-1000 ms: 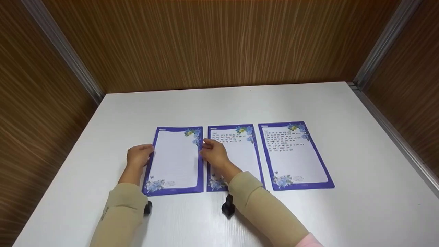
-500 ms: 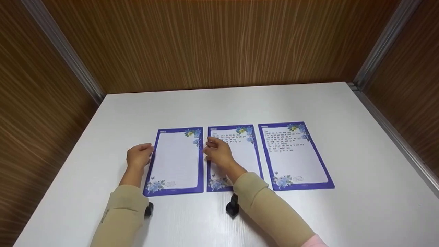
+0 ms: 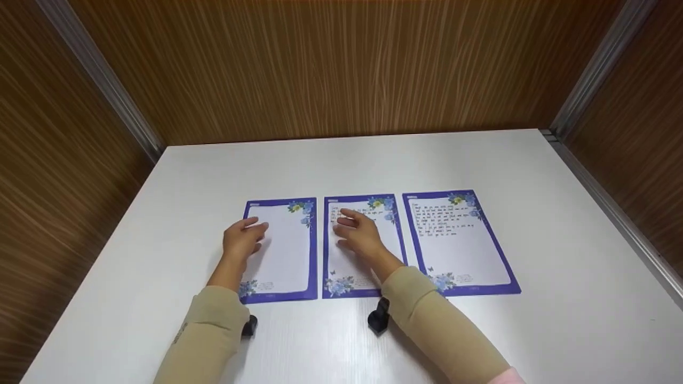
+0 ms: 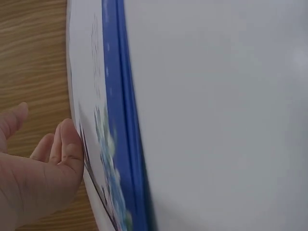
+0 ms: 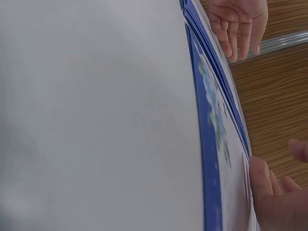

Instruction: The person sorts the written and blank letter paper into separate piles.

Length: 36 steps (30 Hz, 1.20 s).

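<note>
Three sheets of letter paper with purple borders and blue flowers lie side by side on the white table. The left sheet (image 3: pixel 285 250) carries no handwriting; the middle sheet (image 3: pixel 347 264) has a few handwritten lines at its top, and the right sheet (image 3: pixel 464 256) has several. My left hand (image 3: pixel 244 240) is over the left edge of the left sheet, fingers loosely bent and holding nothing. Over the middle sheet is my right hand (image 3: pixel 362 234), fingers spread, also holding nothing. It hides part of the writing. In the left wrist view the bottom paper edge (image 4: pixel 126 120) looks layered.
The white table (image 3: pixel 341 165) reaches back to a wood-grain panel (image 3: pixel 341 69). Similar panels and metal rails (image 3: pixel 613 64) enclose the left and right sides. Black devices (image 3: pixel 379 318) are worn under both sleeves.
Both hands have come away from the side edges of the left sheet. The left hand has moved right over that sheet, and the right hand has moved right over the middle one.
</note>
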Each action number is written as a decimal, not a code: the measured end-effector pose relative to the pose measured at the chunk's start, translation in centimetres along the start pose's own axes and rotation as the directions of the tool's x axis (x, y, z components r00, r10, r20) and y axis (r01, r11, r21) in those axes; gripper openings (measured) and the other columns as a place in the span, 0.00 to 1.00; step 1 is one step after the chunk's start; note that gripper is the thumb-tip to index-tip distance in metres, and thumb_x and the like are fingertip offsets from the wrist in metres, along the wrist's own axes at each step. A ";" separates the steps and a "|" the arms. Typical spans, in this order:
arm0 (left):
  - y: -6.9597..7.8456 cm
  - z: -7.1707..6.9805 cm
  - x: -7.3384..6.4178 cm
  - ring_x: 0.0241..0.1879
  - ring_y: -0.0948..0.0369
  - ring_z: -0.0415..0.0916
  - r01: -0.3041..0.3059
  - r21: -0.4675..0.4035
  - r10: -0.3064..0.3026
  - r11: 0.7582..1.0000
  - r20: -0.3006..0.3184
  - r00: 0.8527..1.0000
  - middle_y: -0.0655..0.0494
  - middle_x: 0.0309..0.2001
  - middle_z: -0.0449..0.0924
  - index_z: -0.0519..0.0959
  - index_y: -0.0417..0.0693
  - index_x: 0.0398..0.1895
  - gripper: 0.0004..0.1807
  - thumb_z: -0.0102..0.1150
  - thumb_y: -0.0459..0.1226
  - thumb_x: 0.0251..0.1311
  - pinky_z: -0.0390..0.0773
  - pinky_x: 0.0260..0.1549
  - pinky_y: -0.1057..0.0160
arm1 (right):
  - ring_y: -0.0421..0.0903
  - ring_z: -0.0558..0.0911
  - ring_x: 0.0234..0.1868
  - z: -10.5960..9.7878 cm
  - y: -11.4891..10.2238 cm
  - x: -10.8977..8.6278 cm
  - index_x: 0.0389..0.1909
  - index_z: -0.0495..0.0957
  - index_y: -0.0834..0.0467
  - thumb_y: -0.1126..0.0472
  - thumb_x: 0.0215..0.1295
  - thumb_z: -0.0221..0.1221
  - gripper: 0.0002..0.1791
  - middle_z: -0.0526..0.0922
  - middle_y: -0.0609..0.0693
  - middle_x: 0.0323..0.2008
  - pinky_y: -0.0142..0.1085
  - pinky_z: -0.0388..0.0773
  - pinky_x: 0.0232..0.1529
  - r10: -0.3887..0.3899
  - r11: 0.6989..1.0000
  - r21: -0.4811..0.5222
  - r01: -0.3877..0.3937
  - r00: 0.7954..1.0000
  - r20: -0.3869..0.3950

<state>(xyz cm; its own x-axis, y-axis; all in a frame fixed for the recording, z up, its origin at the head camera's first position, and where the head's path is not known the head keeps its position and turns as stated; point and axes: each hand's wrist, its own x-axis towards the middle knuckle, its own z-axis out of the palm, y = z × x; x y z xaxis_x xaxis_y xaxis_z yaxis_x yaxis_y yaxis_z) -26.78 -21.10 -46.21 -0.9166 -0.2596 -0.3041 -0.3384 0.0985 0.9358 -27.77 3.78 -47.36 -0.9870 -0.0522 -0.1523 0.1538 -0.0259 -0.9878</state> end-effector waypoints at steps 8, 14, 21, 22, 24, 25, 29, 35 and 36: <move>0.3 2.9 -0.6 0.54 0.53 0.73 -0.017 -0.002 0.017 1.000 0.066 0.998 0.43 0.57 0.74 0.68 0.42 0.65 0.29 0.60 0.40 0.62 0.76 0.49 0.60 | 0.54 0.79 0.51 -2.3 -0.2 0.2 0.65 0.66 0.63 0.72 0.60 0.60 0.30 0.75 0.62 0.56 0.39 0.81 0.41 0.023 1.000 -0.014 -0.023 0.999 -0.048; 0.4 5.1 -0.9 0.52 0.52 0.74 -0.032 -0.029 0.034 0.999 0.092 0.995 0.42 0.55 0.76 0.70 0.40 0.63 0.28 0.62 0.37 0.60 0.77 0.49 0.58 | 0.55 0.78 0.52 -4.0 -0.2 0.1 0.66 0.64 0.64 0.72 0.61 0.59 0.31 0.74 0.63 0.57 0.40 0.81 0.43 0.028 1.000 0.002 -0.028 0.999 -0.046; 0.7 7.5 -1.3 0.53 0.51 0.74 -0.056 -0.026 0.058 0.998 0.123 0.991 0.41 0.53 0.77 0.71 0.38 0.62 0.27 0.62 0.35 0.59 0.77 0.49 0.57 | 0.54 0.77 0.54 -5.7 -0.4 0.1 0.67 0.63 0.62 0.69 0.63 0.59 0.31 0.74 0.61 0.59 0.39 0.80 0.46 0.070 0.997 -0.006 -0.071 0.996 -0.064; 0.8 7.8 -1.5 0.53 0.51 0.74 -0.065 -0.027 0.068 0.998 0.130 0.989 0.41 0.53 0.77 0.71 0.37 0.61 0.27 0.63 0.35 0.59 0.77 0.49 0.57 | 0.54 0.77 0.54 -5.9 -0.5 0.0 0.68 0.63 0.62 0.69 0.63 0.59 0.31 0.73 0.61 0.59 0.39 0.80 0.45 0.064 0.998 -0.002 -0.064 0.996 -0.060; 0.8 8.5 -1.7 0.54 0.50 0.74 -0.077 -0.030 0.080 0.997 0.146 0.986 0.40 0.53 0.76 0.71 0.36 0.61 0.27 0.63 0.34 0.59 0.76 0.50 0.56 | 0.56 0.77 0.54 -6.2 -0.6 -0.1 0.68 0.62 0.63 0.70 0.64 0.58 0.31 0.72 0.63 0.59 0.40 0.80 0.45 0.048 0.999 0.009 -0.048 0.997 -0.053; 0.9 8.8 -1.8 0.54 0.49 0.74 -0.080 -0.032 0.084 0.996 0.152 0.985 0.41 0.53 0.76 0.71 0.36 0.61 0.27 0.63 0.34 0.58 0.76 0.50 0.56 | 0.56 0.77 0.54 -6.5 -0.6 -0.1 0.68 0.62 0.63 0.70 0.64 0.58 0.31 0.72 0.63 0.59 0.39 0.80 0.44 0.047 0.999 0.011 -0.046 0.998 -0.051; 1.0 9.7 -2.0 0.54 0.50 0.74 -0.099 -0.024 0.101 0.995 0.174 0.980 0.42 0.53 0.77 0.71 0.37 0.61 0.27 0.64 0.35 0.58 0.76 0.50 0.56 | 0.56 0.78 0.52 -7.4 -0.7 -0.1 0.68 0.62 0.64 0.71 0.63 0.57 0.31 0.72 0.64 0.59 0.40 0.81 0.44 0.046 0.999 0.022 -0.044 0.997 -0.060; 1.2 10.5 -2.2 0.51 0.53 0.75 -0.147 0.047 0.136 0.988 0.181 0.974 0.46 0.50 0.78 0.72 0.38 0.61 0.27 0.65 0.36 0.57 0.77 0.48 0.59 | 0.55 0.78 0.52 -8.8 -1.0 -0.2 0.68 0.62 0.64 0.70 0.63 0.59 0.32 0.72 0.63 0.59 0.39 0.80 0.46 0.042 0.999 0.004 -0.042 0.995 -0.096; 1.2 10.6 -2.2 0.50 0.54 0.75 -0.153 0.058 0.140 0.987 0.181 0.973 0.46 0.50 0.78 0.72 0.39 0.61 0.28 0.65 0.36 0.57 0.77 0.48 0.59 | 0.55 0.78 0.53 -9.0 -1.1 -0.2 0.68 0.62 0.64 0.70 0.63 0.59 0.32 0.72 0.63 0.59 0.39 0.80 0.46 0.040 0.999 -0.002 -0.040 0.995 -0.096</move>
<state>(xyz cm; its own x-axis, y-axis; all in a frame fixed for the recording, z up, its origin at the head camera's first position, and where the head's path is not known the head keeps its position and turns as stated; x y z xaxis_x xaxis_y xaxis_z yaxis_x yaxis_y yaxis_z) -27.40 -10.19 -46.32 -0.9782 -0.0647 -0.1973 -0.2062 0.1923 0.9594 -28.18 12.79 -46.59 -0.9801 0.0429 -0.1938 0.1930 -0.0218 -0.9810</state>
